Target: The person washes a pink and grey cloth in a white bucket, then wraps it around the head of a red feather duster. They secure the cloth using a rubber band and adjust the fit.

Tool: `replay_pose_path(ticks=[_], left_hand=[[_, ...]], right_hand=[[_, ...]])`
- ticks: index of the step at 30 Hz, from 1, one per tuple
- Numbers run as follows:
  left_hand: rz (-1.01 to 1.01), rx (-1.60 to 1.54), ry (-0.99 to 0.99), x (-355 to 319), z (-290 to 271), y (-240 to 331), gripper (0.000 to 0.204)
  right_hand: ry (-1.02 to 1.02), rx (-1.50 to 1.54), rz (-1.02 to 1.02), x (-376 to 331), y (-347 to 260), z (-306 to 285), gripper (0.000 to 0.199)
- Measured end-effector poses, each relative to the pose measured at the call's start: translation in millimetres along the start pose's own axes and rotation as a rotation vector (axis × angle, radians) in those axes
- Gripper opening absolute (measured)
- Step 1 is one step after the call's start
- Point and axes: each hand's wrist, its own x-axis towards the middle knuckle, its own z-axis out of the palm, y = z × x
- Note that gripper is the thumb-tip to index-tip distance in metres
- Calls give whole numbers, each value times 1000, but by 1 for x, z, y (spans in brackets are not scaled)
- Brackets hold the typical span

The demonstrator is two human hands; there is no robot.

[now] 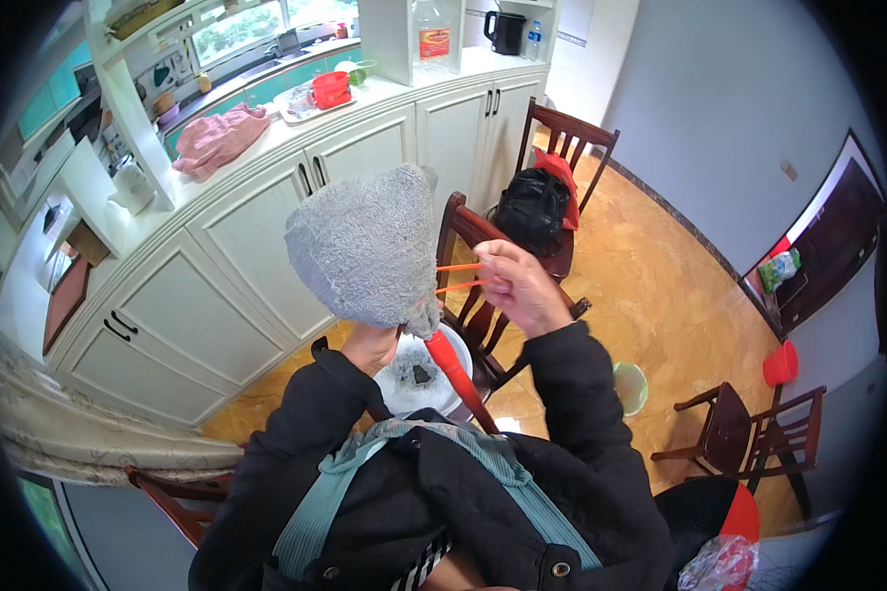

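Note:
In front of me is a fan-shaped head wrapped in a grey towel, from which a red handle slants down toward my body. My left hand is closed around the gathered lower end of the towel, its fingers partly hidden. My right hand pinches an orange band, pulled sideways from the towel's neck in two taut strands. What lies under the towel is covered. Below it stands a white basin with murky water and a dark clump in it.
A dark wooden chair stands beside the basin; another behind it bears a black bag. White cabinets curve along the left, with a pink cloth and red container on top. A small bin stands at right.

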Motion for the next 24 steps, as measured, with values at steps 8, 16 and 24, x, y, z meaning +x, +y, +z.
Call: replay_pose_path(ticks=[8, 16, 24], left_hand=[[58, 143, 54, -5, -22, -1, 42], [291, 531, 124, 27, 23, 25, 32], [455, 23, 1, 88, 53, -1, 27]], right_hand=[[-185, -1446, 7, -20, -74, 29, 23], [-473, -2170, -576, -42, -79, 111, 9], [-611, -2491, -893, 11, -58, 194, 24]])
